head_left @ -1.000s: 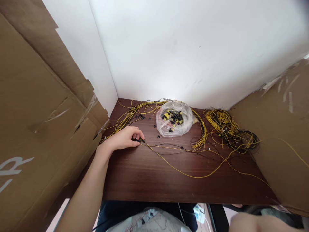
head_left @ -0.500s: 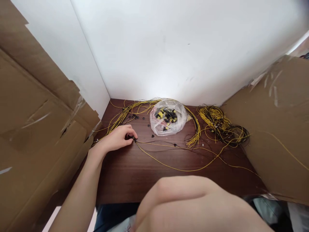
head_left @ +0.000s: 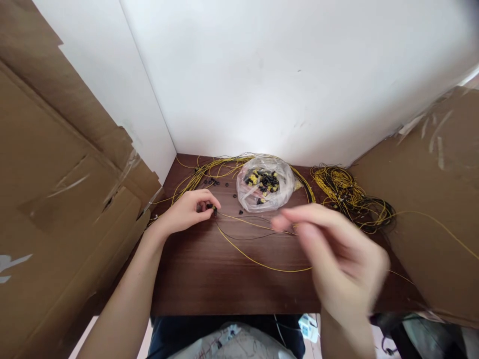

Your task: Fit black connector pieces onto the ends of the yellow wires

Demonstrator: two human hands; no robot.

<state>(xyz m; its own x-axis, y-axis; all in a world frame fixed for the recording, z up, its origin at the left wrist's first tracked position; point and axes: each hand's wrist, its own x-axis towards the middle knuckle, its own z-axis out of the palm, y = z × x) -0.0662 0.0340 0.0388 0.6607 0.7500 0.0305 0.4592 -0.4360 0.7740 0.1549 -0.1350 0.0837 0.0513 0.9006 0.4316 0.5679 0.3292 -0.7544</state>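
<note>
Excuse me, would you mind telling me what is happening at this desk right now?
A person sits at a dark wooden desk strewn with yellow and black wires. Their left hand pinches a small black connector at the end of a yellow wire. Their right hand is raised over the desk, blurred, fingers open, holding nothing visible. A clear plastic bag of small black and yellow parts lies at the back, a wire bundle beside it.
</note>
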